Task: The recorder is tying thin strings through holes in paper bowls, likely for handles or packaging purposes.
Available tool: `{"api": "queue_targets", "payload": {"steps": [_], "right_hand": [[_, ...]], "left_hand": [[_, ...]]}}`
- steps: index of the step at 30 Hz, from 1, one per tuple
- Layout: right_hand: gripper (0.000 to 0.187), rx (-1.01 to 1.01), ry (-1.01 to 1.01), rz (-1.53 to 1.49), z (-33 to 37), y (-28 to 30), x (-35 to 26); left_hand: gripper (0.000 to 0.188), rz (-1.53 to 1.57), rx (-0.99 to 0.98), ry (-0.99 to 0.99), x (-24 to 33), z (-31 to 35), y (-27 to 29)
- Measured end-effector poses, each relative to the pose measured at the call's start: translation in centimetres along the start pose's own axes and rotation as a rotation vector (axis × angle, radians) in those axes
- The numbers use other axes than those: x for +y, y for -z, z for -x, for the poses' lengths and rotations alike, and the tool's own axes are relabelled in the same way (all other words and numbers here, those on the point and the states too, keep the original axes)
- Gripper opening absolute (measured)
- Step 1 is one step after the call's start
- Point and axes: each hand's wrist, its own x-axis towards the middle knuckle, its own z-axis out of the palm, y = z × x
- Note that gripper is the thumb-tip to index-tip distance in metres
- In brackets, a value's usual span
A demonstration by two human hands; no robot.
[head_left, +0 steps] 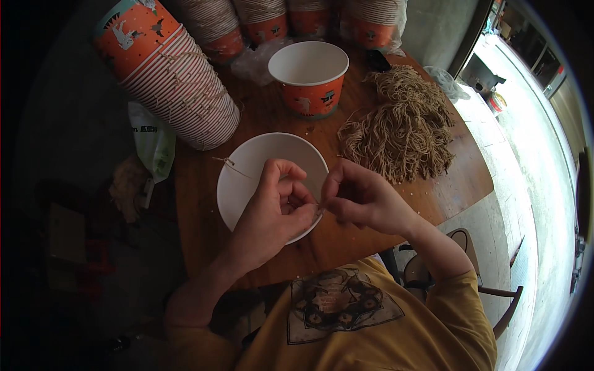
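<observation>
brown wooden table below, and just inside its front edge sits a round, white-lined paper tub, its opening showing, both hands at its right rim. short, knotted tan twine lies over its left rim. bare wood runs toward the table's right corner; only a narrow gap beyond the tub.

counting outward: one standing orange paper tub, one shaggy heap of tan strings at right, one tall leaning stack of orange-and-white tubs, four wrapped stacks along the back.

left hand arches over the opening, fingers curled, thumb aimed right; can't tell if it grips anything. right hand meets it, thumb and forefinger pinched together, whatever's between too small to tell. elbows bent wide.
</observation>
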Motion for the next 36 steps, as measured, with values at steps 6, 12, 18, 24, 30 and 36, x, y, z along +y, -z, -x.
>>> {"api": "queue_targets", "payload": {"steps": [6,12,18,24,30,36], "right_hand": [[0.015,-0.031,-0.162,-0.211,0.2,0.3,-0.4],[0.014,0.139,0.135,0.649,0.5,-1.0,-0.4],[0.013,0.247,0.168,0.646,0.5,-1.6,-0.1],[0.011,0.244,0.151,0.642,0.5,-1.5,0.0],[0.012,0.250,0.171,0.616,0.4,-1.6,0.0],[0.012,0.255,0.185,0.650,0.4,-1.5,0.2]], "left_hand": [[0.041,-0.055,0.020,-0.046,0.1,0.2,-0.2],[0.040,-0.131,0.039,-0.106,-0.1,0.5,-0.3],[0.038,-0.389,0.059,-0.325,-0.5,0.6,-0.3],[0.031,-0.710,0.162,-0.386,0.6,1.4,0.3],[0.020,-0.699,0.185,-0.417,-0.5,1.6,-1.4],[0.015,-0.697,0.210,-0.441,-0.9,1.1,-1.2]]}}
